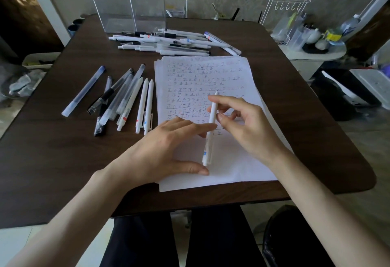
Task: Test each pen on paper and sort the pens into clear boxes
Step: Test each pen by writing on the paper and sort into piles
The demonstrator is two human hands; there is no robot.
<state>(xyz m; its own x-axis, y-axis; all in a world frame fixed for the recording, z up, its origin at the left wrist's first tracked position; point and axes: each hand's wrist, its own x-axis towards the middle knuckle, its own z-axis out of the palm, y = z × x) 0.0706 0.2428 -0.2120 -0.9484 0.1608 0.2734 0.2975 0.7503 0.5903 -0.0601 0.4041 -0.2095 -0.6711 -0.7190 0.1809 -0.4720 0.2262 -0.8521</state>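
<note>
Head view shows your right hand (242, 125) pinching a slim white click pen (211, 123) above the mark-filled white paper (232, 169); your left hand (166, 150) lies open, flat on it. Both tall clear boxes (126, 3) at the bench's far side look empty, so sorting remains.

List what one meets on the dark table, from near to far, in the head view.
Left hand flat on the white paper sheets → white pen in the right hand → heap of white pens → clear plastic boxes.
</note>
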